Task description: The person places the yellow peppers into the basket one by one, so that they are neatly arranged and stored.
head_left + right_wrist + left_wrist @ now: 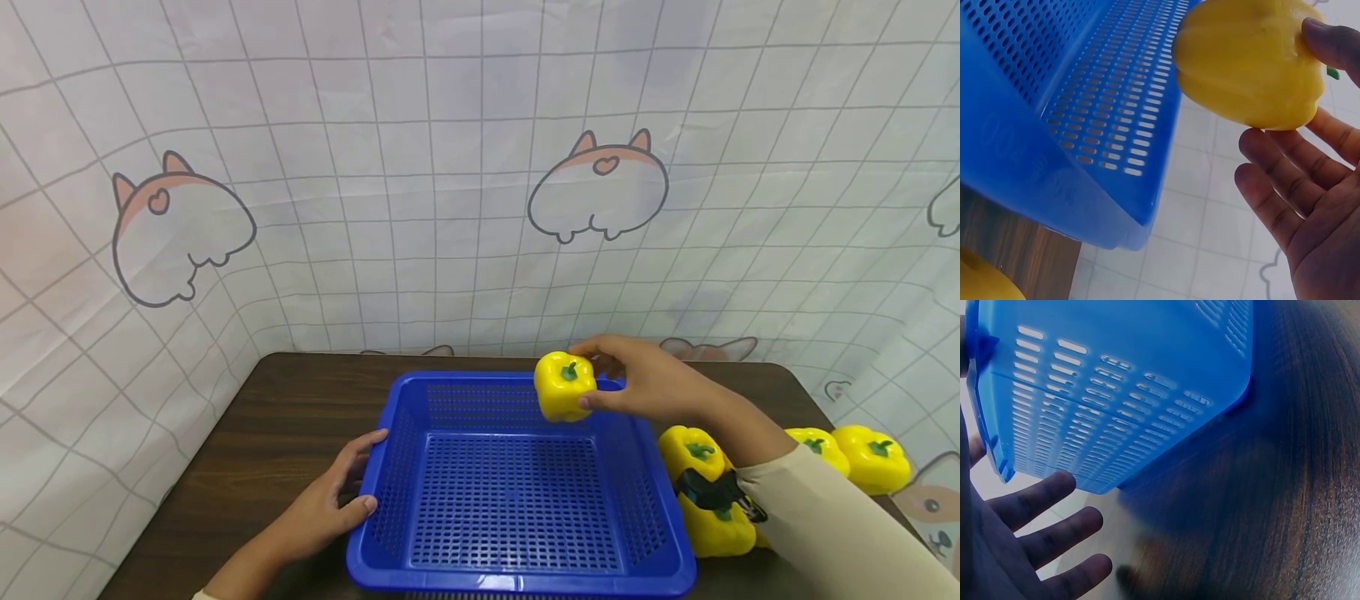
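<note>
A blue basket [420,577] sits on the dark wooden table [240,458], its slotted floor in view and its mouth facing up. The yellow pepper [553,396] is held up at the far right part of the basket, covering some of the back wall in the head view; how high above the rim it hangs cannot be told. Its green stem [570,372] faces up and toward the head camera, so the long axis is foreshortened there; from the right wrist the axis runs roughly sideways, blunt end toward the basket and stem end on the hand's side. The right hand [648,379] pinches it by that end, fingers parted to the pepper's width, thumb on one side and fingertips on the opposite side, the little finger clear of it and the palm apart. The left hand [326,504] is at the basket's left rim, thumb and a fingertip touching it, while three other fingers stretch out loosely spread beside the outer wall. Right of the basket, more yellow peppers [716,529] rest in a group, partly hidden by the right sleeve [832,508]; two lie farther right.
</note>
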Available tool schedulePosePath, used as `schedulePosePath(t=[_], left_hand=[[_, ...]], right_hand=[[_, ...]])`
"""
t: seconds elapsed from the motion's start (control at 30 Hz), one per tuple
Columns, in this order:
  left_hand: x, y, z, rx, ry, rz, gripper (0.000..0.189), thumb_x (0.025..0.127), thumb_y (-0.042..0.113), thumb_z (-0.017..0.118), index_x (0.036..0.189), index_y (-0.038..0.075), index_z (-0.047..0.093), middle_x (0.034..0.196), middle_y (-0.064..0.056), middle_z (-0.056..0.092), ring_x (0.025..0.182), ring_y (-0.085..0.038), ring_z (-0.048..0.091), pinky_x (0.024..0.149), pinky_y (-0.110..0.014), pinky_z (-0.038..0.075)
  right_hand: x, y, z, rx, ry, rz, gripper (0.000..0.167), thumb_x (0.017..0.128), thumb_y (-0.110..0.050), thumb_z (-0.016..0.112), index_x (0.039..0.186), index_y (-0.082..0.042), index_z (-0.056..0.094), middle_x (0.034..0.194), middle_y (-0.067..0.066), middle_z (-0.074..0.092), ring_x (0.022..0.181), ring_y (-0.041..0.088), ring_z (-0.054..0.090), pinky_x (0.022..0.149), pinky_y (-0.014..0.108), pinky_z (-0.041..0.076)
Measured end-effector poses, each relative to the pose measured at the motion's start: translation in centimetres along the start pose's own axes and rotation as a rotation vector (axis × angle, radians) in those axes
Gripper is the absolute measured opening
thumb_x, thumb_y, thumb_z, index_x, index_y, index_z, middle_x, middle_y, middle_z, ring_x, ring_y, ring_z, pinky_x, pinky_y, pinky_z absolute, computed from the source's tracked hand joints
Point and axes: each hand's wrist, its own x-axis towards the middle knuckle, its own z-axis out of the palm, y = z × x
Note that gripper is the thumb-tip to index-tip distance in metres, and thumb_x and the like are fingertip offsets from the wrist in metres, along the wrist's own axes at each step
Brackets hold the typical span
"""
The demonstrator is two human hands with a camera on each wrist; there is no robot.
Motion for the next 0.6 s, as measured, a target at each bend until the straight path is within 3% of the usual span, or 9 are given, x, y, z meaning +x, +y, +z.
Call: schedulePosePath(t=[0.3, 0.6], left_hand=[[0.0, 0.0, -0.1, -0.001, 0.003, 0.008, 0.074, 0.098, 0.015, 0.059, 0.161, 0.024, 0.022, 0.143, -0.033, 0.044, 0.121, -0.046, 0.056, 0.086, -0.035, 0.055], [0.0, 0.0, 0.0, -0.005, -0.002, 0.006, 0.073, 0.099, 0.014, 0.059, 0.161, 0.023, 0.022, 0.143, -0.033, 0.044, 0.122, -0.048, 0.055, 0.087, -0.034, 0.055]], right_hand=[[0.7, -0.2, 0.5, 0.005, -0.001, 0.003, 0.065, 0.089, -0.040, 0.081, 0.143, -0.015, 0.054, 0.132, 0.001, 0.062, 0.114, 0.023, 0.064, 0.095, 0.051, 0.053], [1.4, -0.3, 1.3, 0.044, -0.010, -0.012, 0.063, 0.088, -0.037, 0.082, 0.141, -0.016, 0.055, 0.129, -0.002, 0.063, 0.111, 0.020, 0.065, 0.094, 0.045, 0.055]])
